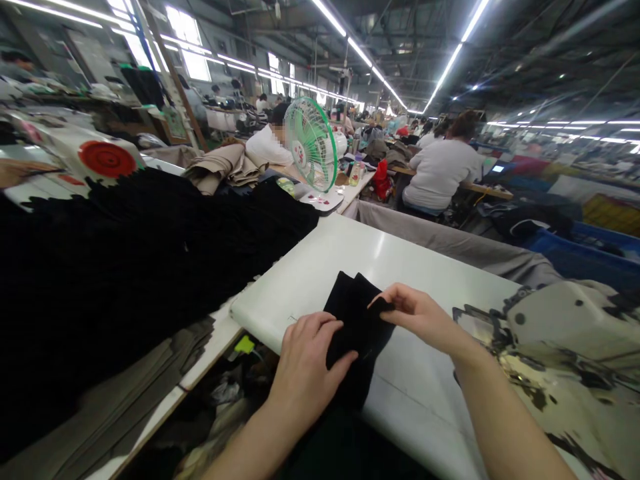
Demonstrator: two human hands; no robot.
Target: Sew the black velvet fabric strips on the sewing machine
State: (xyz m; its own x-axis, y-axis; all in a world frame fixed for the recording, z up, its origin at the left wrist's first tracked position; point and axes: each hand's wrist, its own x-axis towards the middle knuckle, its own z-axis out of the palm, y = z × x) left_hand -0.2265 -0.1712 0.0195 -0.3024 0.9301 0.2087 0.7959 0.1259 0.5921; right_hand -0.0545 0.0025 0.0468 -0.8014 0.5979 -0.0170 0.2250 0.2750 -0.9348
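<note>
A small stack of black fabric pieces [353, 313] lies at the near edge of a white table [380, 260]. My left hand [305, 360] rests on the left side of the pieces, fingers curled over the cloth and holding it. My right hand [417, 317] pinches the upper right edge of the top piece between thumb and fingers.
A large heap of black fabric [125, 267] fills the left. A green fan [313, 143] stands beyond it, with tan cloth [225, 167] beside. A sewing machine [565, 327] sits at right. A person in white [443, 173] sits with their back to me.
</note>
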